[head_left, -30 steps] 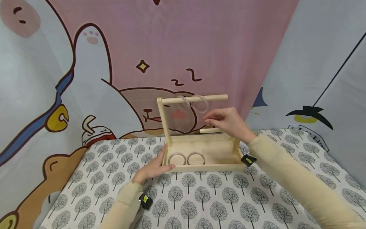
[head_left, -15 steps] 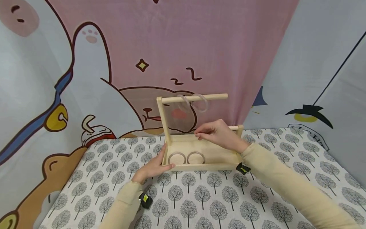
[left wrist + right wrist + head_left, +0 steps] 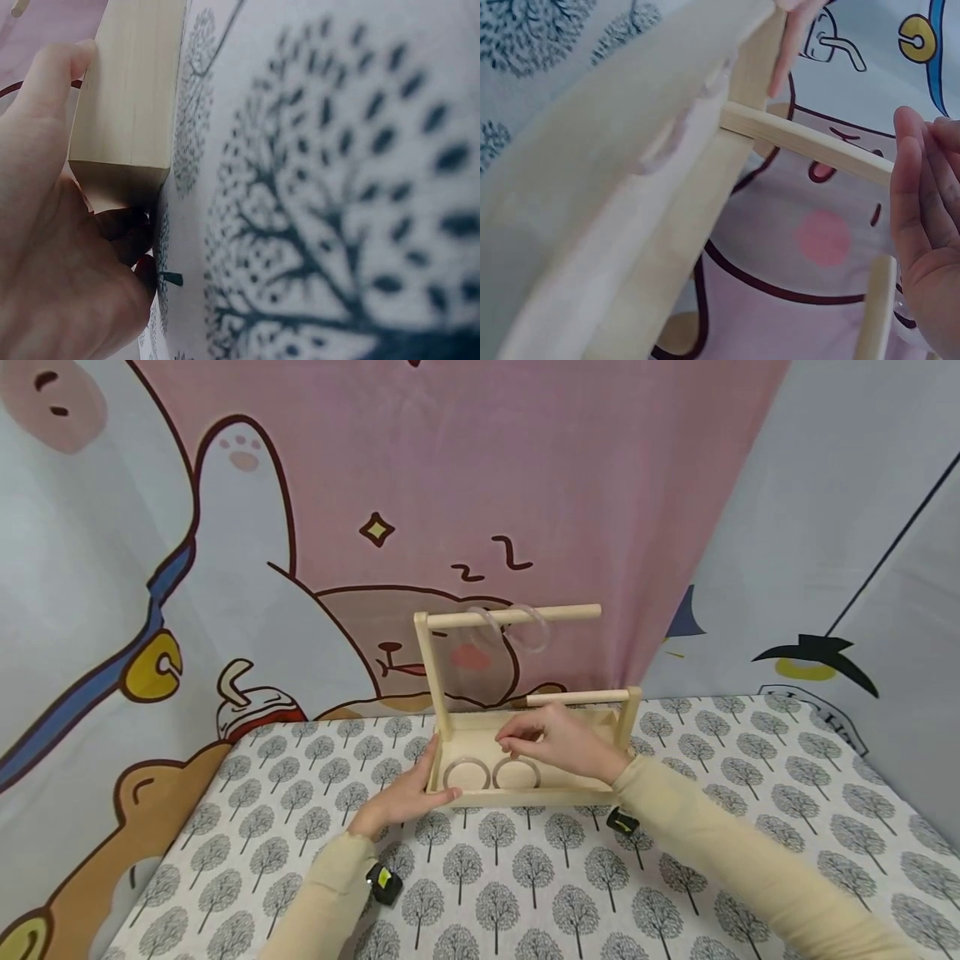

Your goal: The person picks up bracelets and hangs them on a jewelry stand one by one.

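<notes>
A pale wooden display stand (image 3: 433, 677) has a tray base and two bars at different heights. My left hand (image 3: 405, 795) grips its left front corner, thumb over the front rim and fingers along the side. Two clear rings hang on the upper bar (image 3: 577, 612), a left ring (image 3: 493, 625) and a right ring (image 3: 546, 632). Inside the tray, a left ring (image 3: 446, 774) and a right ring (image 3: 537, 772) rest against the front wall. My right hand (image 3: 562, 743) hovers over the tray near the right ring, fingers loosely bent, nothing visible between them.
The lower bar (image 3: 581, 697) juts left from the shorter right post (image 3: 630, 718), its free end behind my right hand. A cloth with printed trees (image 3: 495, 860) covers the table. A cartoon curtain (image 3: 585, 510) hangs close behind the stand.
My right hand has come down and left from beside the upper bar's free end to over the tray. My left hand and all the rings stay put.
</notes>
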Demonstrator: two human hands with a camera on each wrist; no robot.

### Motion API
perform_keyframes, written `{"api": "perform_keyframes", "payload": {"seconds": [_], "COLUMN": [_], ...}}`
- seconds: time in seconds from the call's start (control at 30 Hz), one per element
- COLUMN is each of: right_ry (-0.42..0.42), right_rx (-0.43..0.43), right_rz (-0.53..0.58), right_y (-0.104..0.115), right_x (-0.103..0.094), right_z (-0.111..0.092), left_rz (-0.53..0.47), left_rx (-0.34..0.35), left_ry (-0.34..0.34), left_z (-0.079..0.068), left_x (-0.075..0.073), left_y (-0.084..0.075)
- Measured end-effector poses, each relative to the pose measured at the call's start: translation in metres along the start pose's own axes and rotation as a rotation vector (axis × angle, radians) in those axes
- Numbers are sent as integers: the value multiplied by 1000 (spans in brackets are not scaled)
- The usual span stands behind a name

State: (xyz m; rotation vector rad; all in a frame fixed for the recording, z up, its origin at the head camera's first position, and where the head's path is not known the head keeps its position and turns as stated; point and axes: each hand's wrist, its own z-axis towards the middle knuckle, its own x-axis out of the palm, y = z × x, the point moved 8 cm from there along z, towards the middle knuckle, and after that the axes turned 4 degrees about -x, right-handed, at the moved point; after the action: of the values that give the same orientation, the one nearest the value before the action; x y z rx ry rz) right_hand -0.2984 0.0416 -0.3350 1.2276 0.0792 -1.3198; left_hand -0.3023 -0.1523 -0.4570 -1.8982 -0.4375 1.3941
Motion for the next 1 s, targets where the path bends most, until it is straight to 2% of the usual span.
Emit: {"api": "perform_keyframes", "payload": {"seconds": [0.13, 0.3, 0.53, 0.87, 1.0], "right_ry": [11, 15, 14, 12, 17], "right_rx": [-8, 36, 87, 137, 148], "right_rz": [2, 33, 55, 87, 83], "right_y": [-5, -18, -35, -50, -49], "right_x": [11, 23, 38, 43, 43], "right_z": [-2, -7, -14, -21, -24], "left_rz": [-8, -7, -7, 7, 55], "left_rx": [-7, -13, 12, 14, 30], "left_ry": [2, 8, 4, 4, -23], "left_z": [0, 0, 2, 3, 3], "left_x": [0, 1, 1, 2, -3], "left_y": [-1, -1, -5, -3, -6]}}
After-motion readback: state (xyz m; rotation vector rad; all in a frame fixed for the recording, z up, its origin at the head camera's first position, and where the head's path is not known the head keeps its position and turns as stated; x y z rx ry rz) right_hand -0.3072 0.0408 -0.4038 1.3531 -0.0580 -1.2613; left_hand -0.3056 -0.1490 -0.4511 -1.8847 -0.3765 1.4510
